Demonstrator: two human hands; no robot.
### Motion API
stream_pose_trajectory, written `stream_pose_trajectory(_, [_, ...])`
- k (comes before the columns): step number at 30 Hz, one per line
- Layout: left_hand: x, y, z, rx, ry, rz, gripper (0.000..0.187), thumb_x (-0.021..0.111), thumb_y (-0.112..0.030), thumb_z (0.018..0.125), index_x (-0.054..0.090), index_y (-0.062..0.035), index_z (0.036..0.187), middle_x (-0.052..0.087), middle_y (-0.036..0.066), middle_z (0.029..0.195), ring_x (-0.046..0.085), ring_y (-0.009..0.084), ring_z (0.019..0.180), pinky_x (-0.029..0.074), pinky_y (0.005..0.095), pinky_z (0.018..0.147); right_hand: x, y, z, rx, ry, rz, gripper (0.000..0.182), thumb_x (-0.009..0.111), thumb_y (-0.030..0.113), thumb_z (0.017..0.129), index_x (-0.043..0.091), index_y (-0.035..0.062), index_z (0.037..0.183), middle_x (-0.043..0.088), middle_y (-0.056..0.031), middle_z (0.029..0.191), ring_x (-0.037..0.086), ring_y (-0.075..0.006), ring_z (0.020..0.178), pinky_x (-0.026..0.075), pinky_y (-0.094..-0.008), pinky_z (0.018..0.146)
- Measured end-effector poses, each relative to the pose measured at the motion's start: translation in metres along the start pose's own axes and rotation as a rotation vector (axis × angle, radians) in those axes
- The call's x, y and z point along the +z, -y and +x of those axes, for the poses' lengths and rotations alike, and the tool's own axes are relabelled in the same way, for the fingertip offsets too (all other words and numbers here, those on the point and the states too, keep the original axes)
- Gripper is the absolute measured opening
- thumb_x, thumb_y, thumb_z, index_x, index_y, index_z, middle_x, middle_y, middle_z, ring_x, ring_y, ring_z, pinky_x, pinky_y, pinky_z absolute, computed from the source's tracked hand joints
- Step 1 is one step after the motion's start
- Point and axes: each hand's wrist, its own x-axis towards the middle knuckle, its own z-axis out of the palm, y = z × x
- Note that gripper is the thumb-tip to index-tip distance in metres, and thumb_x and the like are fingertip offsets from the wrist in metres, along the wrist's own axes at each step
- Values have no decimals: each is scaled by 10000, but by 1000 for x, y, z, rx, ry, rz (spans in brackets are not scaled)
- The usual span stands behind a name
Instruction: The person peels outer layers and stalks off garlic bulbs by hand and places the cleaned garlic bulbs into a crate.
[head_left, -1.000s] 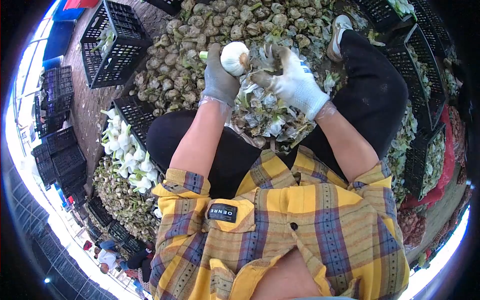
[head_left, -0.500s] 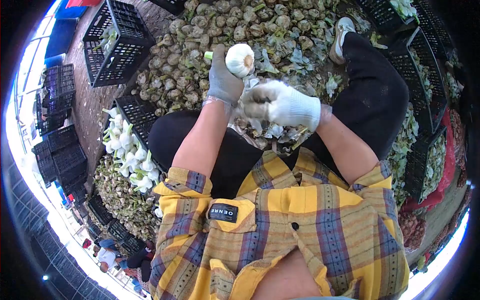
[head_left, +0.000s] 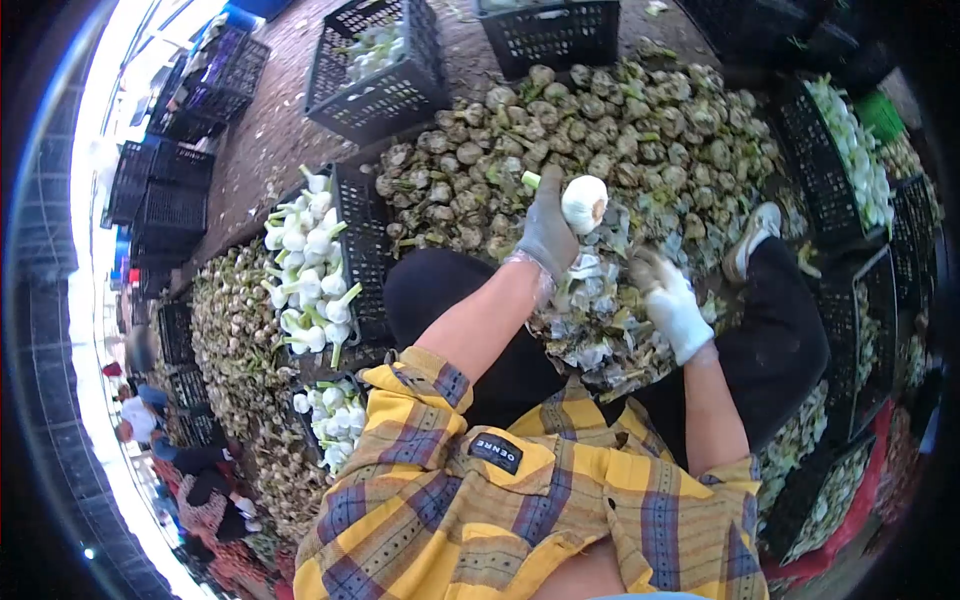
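Observation:
My left hand point(head_left: 548, 232), in a dirty grey-white glove, is closed round the short green stem of a clean white garlic bulb point(head_left: 580, 205). The bulb sticks out on the right side of the fist, with its brown root end facing right. To the right and lower, my right hand point(head_left: 672, 305) in a white glove is apart from the bulb, fingers loosely spread and slightly blurred. Beneath both hands, between my legs, is a heap of peeled garlic skins point(head_left: 600, 325). Beyond it spreads a large pile of unpeeled, soil-stained garlic bulbs point(head_left: 610, 130).
On my left, a black crate point(head_left: 362, 240) stands beside white, stemmed garlic point(head_left: 312, 270). More crates stand ahead point(head_left: 375, 90) and to the right point(head_left: 825, 165). Another garlic pile point(head_left: 235, 340) lies at far left. Other people point(head_left: 205, 480) are at lower left.
My right hand has moved away from the bulb, to the right and down, and its fingers have loosened. My left hand still holds the garlic bulb. The camera view has turned.

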Motion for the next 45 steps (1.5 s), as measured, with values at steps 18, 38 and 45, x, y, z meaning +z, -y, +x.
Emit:
stream_pose_trajectory(18, [-183, -236, -99, 906, -309, 1069, 319, 608, -100, 805, 492, -56, 1100, 597, 104, 999, 574, 172, 940, 494, 296, 753, 38, -2, -19, -158, 355, -645, 326, 518, 301, 869, 594, 28, 1029, 602, -194, 985, 562, -365, 939, 448, -409, 808])
stream_pose_trajectory(38, [-383, -294, -182, 584, -1634, 1789, 532, 516, -454, 802, 526, -162, 1247, 415, 211, 1309, 395, 398, 1198, 341, 463, 969, 51, -36, -19, 91, 412, -831, 405, 481, 322, 872, 536, 57, 1173, 574, -203, 1091, 546, -371, 996, 435, -426, 856])
stream_pose_trajectory(45, [-267, -198, -110, 1247, -534, 1536, 384, 662, -153, 750, 578, -92, 1120, 569, 145, 1098, 519, 299, 1061, 404, 384, 923, 60, -32, -11, 200, 325, -634, 380, 477, 327, 911, 561, 12, 1106, 594, -221, 1053, 548, -369, 1006, 434, -385, 842])
